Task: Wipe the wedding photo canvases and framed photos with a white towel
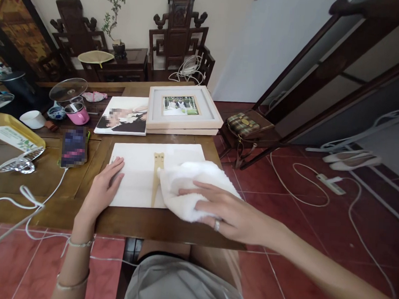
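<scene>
A flat white panel (133, 177) lies on the wooden table in front of me, with a narrow tan strip (156, 176) running down its middle. The strip widens at the top, where small dark spots show, and looks like a picture frame's back stand. My left hand (107, 184) rests on the panel's left edge, fingers stretched out and holding nothing. In my right hand (226, 210) is a white fluffy cloth (198, 176), pressed on the panel's right part. The cloth's edge touches or nearly touches the strip and hides the panel's lower right corner.
Behind the panel stand a photo print (123, 115) and stacked picture frames (185, 108). To the left lie a phone (74, 147), a hair claw clip (23, 161), an oil bottle (14, 131) and a pink mug (77, 113). A white cable (53, 190) trails over the table's front edge.
</scene>
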### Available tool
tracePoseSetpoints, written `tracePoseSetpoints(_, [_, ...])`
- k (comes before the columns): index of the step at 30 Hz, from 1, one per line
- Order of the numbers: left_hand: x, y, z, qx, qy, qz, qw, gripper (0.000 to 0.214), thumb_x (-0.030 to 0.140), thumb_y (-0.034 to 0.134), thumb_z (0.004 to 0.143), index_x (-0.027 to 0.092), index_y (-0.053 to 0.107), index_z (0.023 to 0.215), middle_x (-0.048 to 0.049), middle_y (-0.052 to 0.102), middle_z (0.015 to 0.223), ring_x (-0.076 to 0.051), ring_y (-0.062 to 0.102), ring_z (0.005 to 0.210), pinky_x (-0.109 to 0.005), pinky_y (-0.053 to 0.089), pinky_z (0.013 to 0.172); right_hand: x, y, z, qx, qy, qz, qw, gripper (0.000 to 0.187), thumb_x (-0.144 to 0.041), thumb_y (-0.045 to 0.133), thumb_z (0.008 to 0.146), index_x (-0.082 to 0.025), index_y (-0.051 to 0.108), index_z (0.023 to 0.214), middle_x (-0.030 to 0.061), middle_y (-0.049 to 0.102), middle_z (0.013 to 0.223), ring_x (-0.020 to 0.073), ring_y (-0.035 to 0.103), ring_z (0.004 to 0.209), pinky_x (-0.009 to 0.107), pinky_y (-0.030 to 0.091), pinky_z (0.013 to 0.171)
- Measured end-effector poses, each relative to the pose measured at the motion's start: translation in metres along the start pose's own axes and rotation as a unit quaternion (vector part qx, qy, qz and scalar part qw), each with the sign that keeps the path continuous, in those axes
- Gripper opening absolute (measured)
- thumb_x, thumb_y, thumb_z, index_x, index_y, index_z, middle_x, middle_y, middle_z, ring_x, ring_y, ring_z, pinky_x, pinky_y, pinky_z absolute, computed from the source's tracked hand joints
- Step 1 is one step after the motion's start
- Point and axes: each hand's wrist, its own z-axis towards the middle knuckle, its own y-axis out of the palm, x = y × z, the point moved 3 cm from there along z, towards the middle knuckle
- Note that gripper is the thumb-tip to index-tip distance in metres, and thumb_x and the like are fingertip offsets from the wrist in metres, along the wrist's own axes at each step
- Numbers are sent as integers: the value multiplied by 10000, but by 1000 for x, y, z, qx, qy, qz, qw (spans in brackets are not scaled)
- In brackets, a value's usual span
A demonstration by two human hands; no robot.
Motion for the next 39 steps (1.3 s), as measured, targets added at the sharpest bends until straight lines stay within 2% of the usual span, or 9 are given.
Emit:
tracePoseSetpoints(7, [0,0,0,3,3,-2,1000,393,341,489,951,132,614,1260,-121,562,1387,-253,477,1333,-452,352,1147,59,-9,55,70,73,-29,995,261,-290,398,968,-203,609,843,101,664,912,293,592,965,444,468,867])
tracePoseSetpoints(12, [0,0,0,4,0,-1,1000,398,342,491,950,123,613,1260,-129,560,1388,-255,480,1331,-436,354,1147,84,-8,85,157,129,3,979,278,-326,406,961,-212,517,733,27,589,735,229,572,783,418,442,891])
tracePoseSetpoints(16, [0,0,0,3,-3,0,1000,396,329,484,952,122,606,1266,-132,558,1389,-250,475,1335,-442,349,1149,72,-6,84,164,120,19,979,266,-308,406,961,-217,486,724,8,607,740,202,591,745,484,371,1041])
tracePoseSetpoints(20, [0,0,0,7,1,-5,1000,393,326,477,954,123,606,1265,-134,559,1388,-248,476,1334,-442,350,1149,39,3,59,126,89,13,988,225,-283,408,960,-213,554,805,64,695,911,255,648,968,532,360,1075])
tracePoseSetpoints(24, [1,0,0,8,3,-5,1000,386,324,471,956,138,603,1268,-123,557,1392,-245,473,1337,-452,353,1147,-4,20,29,83,6,8,997,167,-183,448,914,-198,612,891,149,620,1280,263,518,1276,546,305,1125])
tracePoseSetpoints(28, [1,0,0,4,1,-4,1000,396,336,467,955,139,601,1271,-119,554,1395,-247,464,1344,-450,350,1149,-31,33,18,19,-97,41,994,146,-156,499,864,-189,612,949,153,600,1331,227,426,1366,529,238,1169])
tracePoseSetpoints(30, [1,0,0,0,-2,-2,1000,399,338,463,956,137,599,1273,-120,550,1399,-248,460,1347,-454,346,1150,-33,33,23,-2,-112,50,992,150,-158,497,871,-183,612,964,152,615,1312,216,433,1361,522,232,1173])
tracePoseSetpoints(33, [2,0,0,-2,-3,0,1000,394,343,457,958,150,601,1270,-116,549,1402,-249,464,1344,-463,347,1147,-23,24,39,-1,-77,45,996,170,-143,469,905,-174,622,970,159,591,1334,205,460,1337,491,247,1175])
tracePoseSetpoints(39, [1,-1,0,-2,-5,0,1000,405,359,461,959,154,594,1282,-120,543,1406,-256,462,1346,-470,347,1145,32,4,81,22,26,32,999,231,-223,410,968,-218,641,972,56,694,1042,257,599,1133,478,382,1063])
